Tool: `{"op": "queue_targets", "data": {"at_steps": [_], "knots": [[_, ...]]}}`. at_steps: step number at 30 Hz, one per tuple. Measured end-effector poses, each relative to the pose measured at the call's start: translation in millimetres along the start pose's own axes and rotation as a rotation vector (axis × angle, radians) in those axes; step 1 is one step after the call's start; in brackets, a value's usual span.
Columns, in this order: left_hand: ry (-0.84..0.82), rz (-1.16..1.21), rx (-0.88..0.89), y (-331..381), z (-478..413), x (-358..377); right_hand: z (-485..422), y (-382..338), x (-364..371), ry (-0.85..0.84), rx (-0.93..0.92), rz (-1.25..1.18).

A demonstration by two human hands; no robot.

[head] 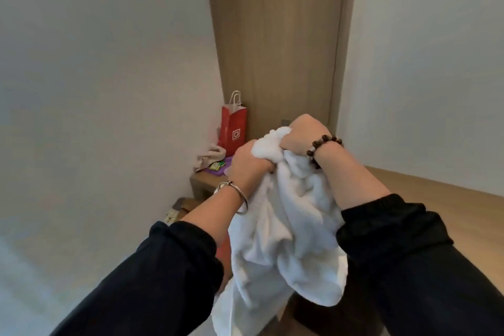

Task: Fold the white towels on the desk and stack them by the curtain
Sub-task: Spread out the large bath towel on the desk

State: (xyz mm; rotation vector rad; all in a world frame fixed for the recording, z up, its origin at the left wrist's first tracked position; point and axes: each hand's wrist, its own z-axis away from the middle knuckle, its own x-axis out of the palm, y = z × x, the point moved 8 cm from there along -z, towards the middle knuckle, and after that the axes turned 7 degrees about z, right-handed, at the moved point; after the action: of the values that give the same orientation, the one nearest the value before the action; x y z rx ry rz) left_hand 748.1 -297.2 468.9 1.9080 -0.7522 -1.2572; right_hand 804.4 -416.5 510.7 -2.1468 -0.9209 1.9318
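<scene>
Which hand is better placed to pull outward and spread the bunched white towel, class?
Probably the right hand: it grips the fluffy white towel highest, with bare wooden floor on its side, while the left hand has the red paper bag close beyond it.

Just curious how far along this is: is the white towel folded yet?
Not folded. The towel hangs bunched and crumpled, gripped at its top by the left hand and right hand.
</scene>
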Motion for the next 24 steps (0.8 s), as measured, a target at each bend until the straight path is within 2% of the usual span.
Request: {"op": "queue_targets", "data": {"at_steps": [2,5,8,11,13,15,17,19,21,24], "knots": [[-0.019,0.238,0.054,29.0,-19.5,38.7,-14.6,42.8,-34.0,0.076,0.060,0.012],[-0.104,0.480,-0.004,65.5,-62.6,105.0,-40.5,104.0,-87.5,0.180,0.127,0.087],[-0.159,0.582,0.087,116.5,-106.9,165.4,-61.1,159.3,-145.0,0.343,0.168,0.119],[-0.181,0.749,0.027,148.9,-147.2,222.1,-70.8,207.7,-189.0,0.592,0.172,0.115],[-0.184,0.869,0.013,161.7,-168.2,256.4,-70.8,242.3,-199.2,0.777,0.181,0.018],[-0.162,0.757,0.092,166.5,-187.0,285.6,-71.3,279.9,-191.2,0.900,0.189,-0.087],[-0.208,0.426,0.237,159.9,-200.2,320.0,-83.2,323.1,-164.8,0.837,0.224,-0.056],[-0.362,0.099,0.328,129.0,-208.1,369.1,-102.1,374.6,-119.8,0.568,0.327,0.109],[-0.538,-0.085,0.235,73.4,-208.7,414.8,-105.6,429.5,-67.0,0.272,0.477,0.220],[-0.642,-0.163,0.117,3.7,-205.9,460.7,-91.4,486.5,-0.9,0.044,0.597,0.229]]}}
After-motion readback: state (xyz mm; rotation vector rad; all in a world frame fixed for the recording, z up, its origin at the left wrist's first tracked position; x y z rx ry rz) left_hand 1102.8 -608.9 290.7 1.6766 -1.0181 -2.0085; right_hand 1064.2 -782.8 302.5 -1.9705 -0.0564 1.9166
